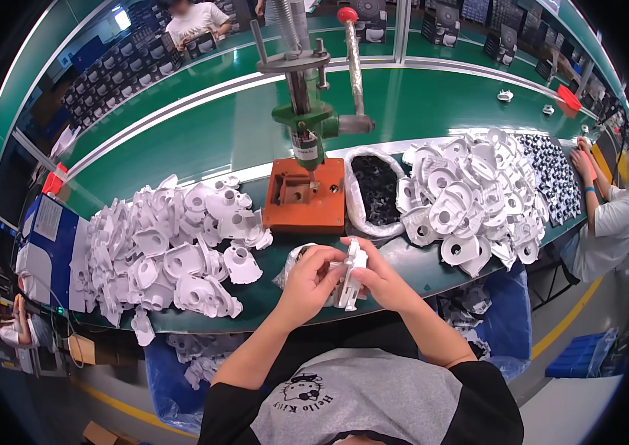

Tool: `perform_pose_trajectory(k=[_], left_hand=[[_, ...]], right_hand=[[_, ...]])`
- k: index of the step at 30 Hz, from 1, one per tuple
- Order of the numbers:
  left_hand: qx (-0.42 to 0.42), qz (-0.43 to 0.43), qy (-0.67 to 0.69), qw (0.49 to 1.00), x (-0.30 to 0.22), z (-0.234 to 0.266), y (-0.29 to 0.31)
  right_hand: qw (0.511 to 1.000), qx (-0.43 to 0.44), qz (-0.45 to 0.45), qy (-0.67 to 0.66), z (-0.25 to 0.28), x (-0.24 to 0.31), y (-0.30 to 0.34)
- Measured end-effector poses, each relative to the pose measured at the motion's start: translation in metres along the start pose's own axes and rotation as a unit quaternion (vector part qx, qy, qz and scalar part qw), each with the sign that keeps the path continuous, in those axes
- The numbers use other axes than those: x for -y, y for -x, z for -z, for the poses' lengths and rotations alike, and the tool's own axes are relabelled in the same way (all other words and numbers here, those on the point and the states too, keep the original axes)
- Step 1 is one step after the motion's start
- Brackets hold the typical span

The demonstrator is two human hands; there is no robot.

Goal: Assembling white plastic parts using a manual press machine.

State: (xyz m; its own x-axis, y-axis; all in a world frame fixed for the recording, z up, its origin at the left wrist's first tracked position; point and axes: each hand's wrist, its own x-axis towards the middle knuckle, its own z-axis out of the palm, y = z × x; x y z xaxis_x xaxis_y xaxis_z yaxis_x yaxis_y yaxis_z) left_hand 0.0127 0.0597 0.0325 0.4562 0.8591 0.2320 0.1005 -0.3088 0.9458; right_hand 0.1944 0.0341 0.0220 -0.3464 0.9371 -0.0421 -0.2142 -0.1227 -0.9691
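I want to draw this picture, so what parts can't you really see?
Head view:
- The white plastic part: left hand and right hand cover much of it.
- Black pieces in the bag: too small to make out.
- Press top: cut off by the upper edge.

The part [350, 276] held between the left hand [313, 280] and the right hand [378, 279] is white moulded plastic with a smooth, matt finish. The heaps to the left [173, 259] and to the right [470, 196] are the same white plastic. The bag [376, 191] is thin, glossy, clear film holding small black plastic pieces. The press [307, 111] has bare grey metal rods, a green painted body and a glossy red knob. Its base [307, 196] is orange and matt. The bench top [433, 111] is a smooth green surface with a slight sheen.
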Motion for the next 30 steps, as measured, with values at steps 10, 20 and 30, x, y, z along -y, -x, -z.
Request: perform_pose_trajectory(k=[10, 20, 30], left_hand=[[-0.017, 0.053, 0.067, 0.996, 0.008, -0.020, 0.000], [-0.051, 0.021, -0.127, 0.990, -0.008, -0.012, 0.005], [-0.114, -0.118, -0.359, 0.919, 0.011, 0.057, -0.040]], right_hand=[[0.999, 0.023, 0.024, -0.017, 0.008, -0.018, -0.006], [0.999, 0.022, 0.038, 0.011, 0.007, -0.017, -0.012], [0.855, -0.164, 0.195, 0.452, 0.072, 0.004, -0.051]])
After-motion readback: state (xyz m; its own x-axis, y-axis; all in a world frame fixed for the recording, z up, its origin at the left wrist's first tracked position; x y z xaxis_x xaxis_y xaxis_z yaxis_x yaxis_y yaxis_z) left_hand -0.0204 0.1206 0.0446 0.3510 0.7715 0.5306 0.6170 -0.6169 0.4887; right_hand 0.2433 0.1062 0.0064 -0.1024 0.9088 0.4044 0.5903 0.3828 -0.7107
